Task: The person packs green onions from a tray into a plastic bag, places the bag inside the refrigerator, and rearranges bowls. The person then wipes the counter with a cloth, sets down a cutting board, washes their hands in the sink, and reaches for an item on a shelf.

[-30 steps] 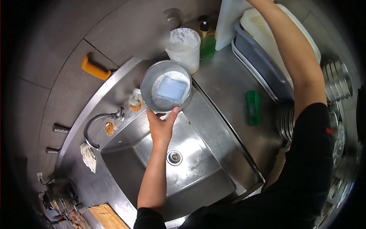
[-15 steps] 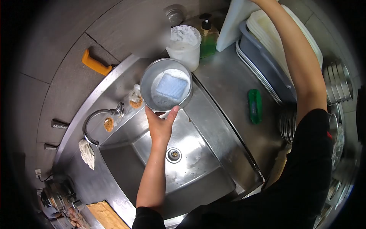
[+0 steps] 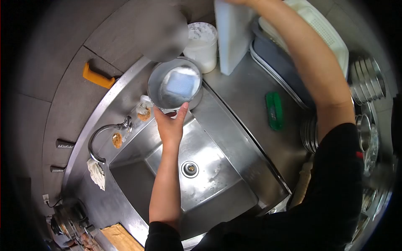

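My left hand [image 3: 169, 125] grips the near side of a round metal pot [image 3: 155, 85], thumb at the rim. Inside the pot lies a light-blue sponge [image 3: 183, 84] among white suds. The pot is at the far edge of the steel sink [image 3: 209, 157]. My right arm reaches to the top of the view, where my right hand [image 3: 243, 1] is closed at the top edge of a white cutting board [image 3: 231, 39]. Its fingers are mostly cut off by the frame. The board stands upright on the counter, beside a white tub [image 3: 203, 50].
A green brush [image 3: 274, 111] lies on the right counter [image 3: 247, 94], near a grey bin [image 3: 276, 62]. Stacked metal bowls [image 3: 366, 81] stand far right. A curved faucet [image 3: 94, 142] and white cloth [image 3: 96, 173] are left. A yellow handle [image 3: 97, 77] sticks up behind the rim.
My right hand and the cutting board have shifted left, and the board now hides the green soap bottle. The left hand still holds the pot, which has tilted slightly. The view has shifted a little.
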Demonstrator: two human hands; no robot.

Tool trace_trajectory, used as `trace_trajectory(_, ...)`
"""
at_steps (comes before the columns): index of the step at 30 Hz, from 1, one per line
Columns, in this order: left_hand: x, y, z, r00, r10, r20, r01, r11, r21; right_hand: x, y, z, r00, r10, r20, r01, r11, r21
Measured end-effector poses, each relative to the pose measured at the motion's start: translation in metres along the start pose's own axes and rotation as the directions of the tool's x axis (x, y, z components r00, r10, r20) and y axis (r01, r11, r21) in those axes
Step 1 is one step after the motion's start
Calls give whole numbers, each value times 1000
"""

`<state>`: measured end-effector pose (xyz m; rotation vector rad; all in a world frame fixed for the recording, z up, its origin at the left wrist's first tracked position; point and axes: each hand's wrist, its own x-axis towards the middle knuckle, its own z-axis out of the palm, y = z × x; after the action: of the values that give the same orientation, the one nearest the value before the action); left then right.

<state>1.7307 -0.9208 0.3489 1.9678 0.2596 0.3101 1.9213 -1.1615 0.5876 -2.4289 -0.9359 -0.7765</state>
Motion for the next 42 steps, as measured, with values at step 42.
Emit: trace_trajectory(42,-364,68,-267,910,356,215,-295,916,-271,-402,-341,127,260,737,623,-392,-509,766)
